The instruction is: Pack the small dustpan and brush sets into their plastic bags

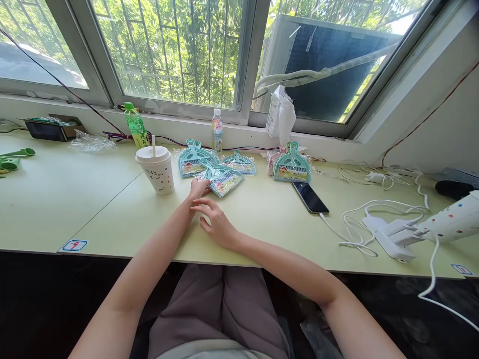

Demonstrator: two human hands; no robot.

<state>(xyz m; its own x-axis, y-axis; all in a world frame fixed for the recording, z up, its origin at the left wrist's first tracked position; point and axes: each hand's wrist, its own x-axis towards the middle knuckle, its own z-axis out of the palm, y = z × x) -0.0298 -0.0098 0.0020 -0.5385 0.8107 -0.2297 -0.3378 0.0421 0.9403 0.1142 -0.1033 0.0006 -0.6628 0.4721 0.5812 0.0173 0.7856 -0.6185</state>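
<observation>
My left hand (197, 190) reaches across the pale green table (93, 204) and its fingertips touch the near corner of a packaged teal mini brush-and-dustpan set (221, 179); its fingers are mostly hidden. My right hand (214, 223) rests on the table just in front of it, fingers loosely curled and apart, holding nothing. Two more packaged sets (192, 158) (240, 161) lie behind the first. Another set (292, 165) leans to the right of them.
A lidded paper cup with a straw (157, 168) stands left of my hands. Two bottles (135, 125) (216, 130) stand by the window sill. A black phone (310, 197) with a white cable, a white power strip (389, 237) and a dotted device (451, 221) lie right.
</observation>
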